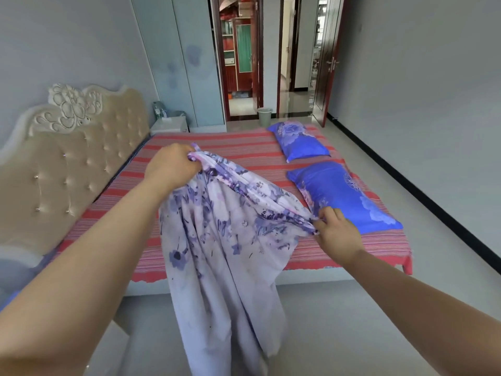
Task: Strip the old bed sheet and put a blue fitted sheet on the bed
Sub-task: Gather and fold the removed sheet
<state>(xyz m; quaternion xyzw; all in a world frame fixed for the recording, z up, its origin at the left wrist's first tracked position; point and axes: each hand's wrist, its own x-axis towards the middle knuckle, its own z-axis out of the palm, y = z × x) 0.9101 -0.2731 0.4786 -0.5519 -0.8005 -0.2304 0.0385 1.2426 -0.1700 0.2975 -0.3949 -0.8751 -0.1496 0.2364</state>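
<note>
Floral sheet held up at the bedside, mattress cover still bare.

I have my left hand [173, 165] clenched on one bunched edge of the pale floral sheet [225, 240] and my right hand [337, 232] pinching the same edge further along; the rest of it hangs down to the floor in front of the bed [244, 147]. The bed shows only a red striped cover, with two blue floral pillows [344, 196] lying on its far side. I cannot tell whether this lilac-and-blue sheet is the old one coming off or the new one; either way, nothing fitted is on the mattress yet, so I judge spreading and tucking the corners remain.
</note>
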